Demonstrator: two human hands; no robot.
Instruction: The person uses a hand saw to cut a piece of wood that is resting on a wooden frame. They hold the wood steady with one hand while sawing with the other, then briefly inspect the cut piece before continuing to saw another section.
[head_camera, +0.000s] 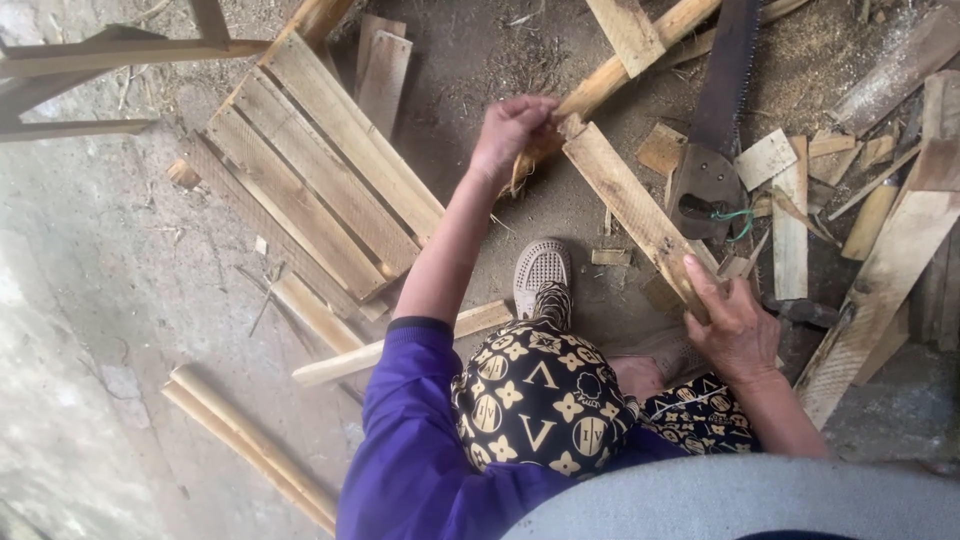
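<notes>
Now we grip the wooden plank (633, 205) at both ends: our left hand (512, 130) curls shut around the far end, our right hand (738, 325) clamps the near end. Right of the plank lies a handsaw (712, 130); left of it, a slatted pallet (320, 170).

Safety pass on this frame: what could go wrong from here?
1. The left hand grips the splintered end of a wooden pole; slivers could pierce bare fingers.
2. The right hand holds a rough plank by its near end; it may pivot or slip.
3. A hand saw lies right beside the plank, and scraps surround the sandalled foot: possible cut or trip hazards.
</notes>
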